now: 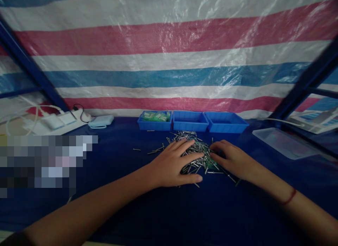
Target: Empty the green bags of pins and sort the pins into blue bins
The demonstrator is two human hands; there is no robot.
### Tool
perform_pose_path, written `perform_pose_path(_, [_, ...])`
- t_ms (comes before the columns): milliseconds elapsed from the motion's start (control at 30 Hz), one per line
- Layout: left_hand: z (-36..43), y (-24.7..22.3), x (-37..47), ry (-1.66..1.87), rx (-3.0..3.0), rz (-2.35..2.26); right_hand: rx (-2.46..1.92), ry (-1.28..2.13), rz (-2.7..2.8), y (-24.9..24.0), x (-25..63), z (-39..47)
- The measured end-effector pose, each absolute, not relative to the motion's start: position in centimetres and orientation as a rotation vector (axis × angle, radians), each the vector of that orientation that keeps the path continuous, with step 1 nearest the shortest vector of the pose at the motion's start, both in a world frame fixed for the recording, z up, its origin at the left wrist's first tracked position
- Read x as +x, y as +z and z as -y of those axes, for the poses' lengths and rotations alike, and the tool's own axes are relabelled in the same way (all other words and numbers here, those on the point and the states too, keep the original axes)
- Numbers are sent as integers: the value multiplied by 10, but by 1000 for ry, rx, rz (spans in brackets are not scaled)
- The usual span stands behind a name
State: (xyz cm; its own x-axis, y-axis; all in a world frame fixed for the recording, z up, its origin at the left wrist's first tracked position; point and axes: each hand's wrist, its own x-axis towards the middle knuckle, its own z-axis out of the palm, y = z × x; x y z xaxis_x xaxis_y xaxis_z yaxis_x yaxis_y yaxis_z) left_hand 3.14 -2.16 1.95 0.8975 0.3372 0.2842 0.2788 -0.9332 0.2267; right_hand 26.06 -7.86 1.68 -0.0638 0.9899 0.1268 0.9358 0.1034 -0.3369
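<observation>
A loose pile of thin metal blind rivets (195,158) lies on the dark blue tabletop, with bits of green showing among them. My left hand (174,163) is spread palm down over the pile's left and front side, fingers apart, its fingertips touching the rivets. At the right edge of the pile, my right hand (229,158) has bent fingers, with a gap between thumb and forefinger. Its fingertips reach the rivets, and I see nothing held between them. Several stray rivets (155,150) lie left of the heap.
Behind the pile stand a blue bin (155,125) with green-and-white packets, a middle blue bin (190,126) and a right blue bin (227,128). A translucent plastic lid (281,143) lies right. Left are a power strip (63,122), cables and a pale blue case (101,121).
</observation>
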Motion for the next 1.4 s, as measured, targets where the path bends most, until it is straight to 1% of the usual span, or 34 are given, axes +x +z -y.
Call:
perform_pose_path(233, [18,17,26,638,2926,-534,-1871,295,2022,18,256,74])
perform_pose_path(500, [17,16,22,667,2950,-699,-1906,382,1895,24,254,69])
perform_pose_path(867, [19,10,22,741,2842,-723,-1785,461,1829,36,255,56])
perform_pose_path(1000, [19,7,23,738,2819,-713,-1757,439,1814,47,249,52])
perform_pose_path(1133, [18,7,22,719,2802,-714,-1753,288,1781,54,244,45])
perform_pose_path(1233, [19,8,21,710,2793,-728,-1726,231,1742,52,243,43])
perform_pose_path(1400, [20,7,21,670,2790,-744,-1658,248,1686,43,246,46])
